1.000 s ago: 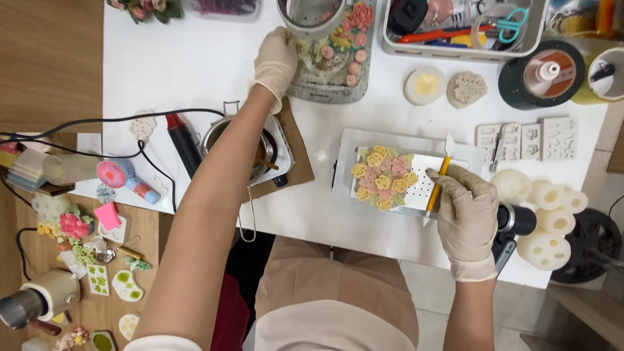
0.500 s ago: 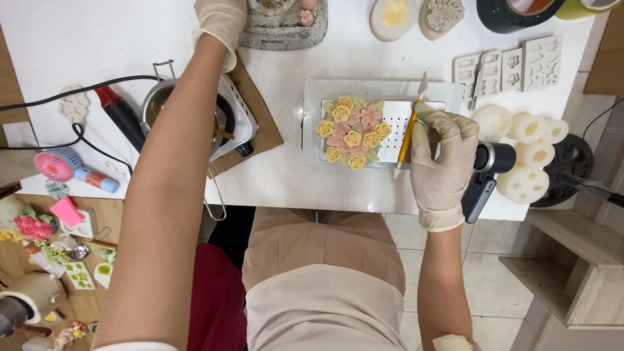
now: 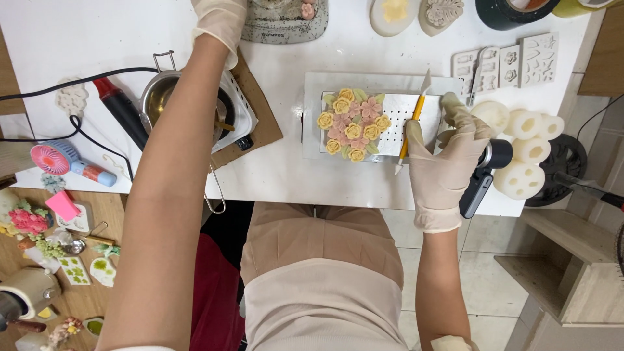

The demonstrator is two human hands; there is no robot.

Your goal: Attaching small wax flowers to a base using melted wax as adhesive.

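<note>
— Where are we seeing the right hand?

— We are seeing it gloved, its fingers curling around a yellow-handled sculpting tool. The tool's long axis is running away from the body, its pale blade pointing to the counter's far side.

— And the flower cluster?

— It is lying just left of the tool, on the perforated metal plate.

— The left hand?

— It is reaching far up, well apart; we cannot tell its grip.

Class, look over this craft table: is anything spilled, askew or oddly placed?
Nothing is spilled. One oddity: the black handheld tool beside the right hand hangs past the white table edge.
</note>
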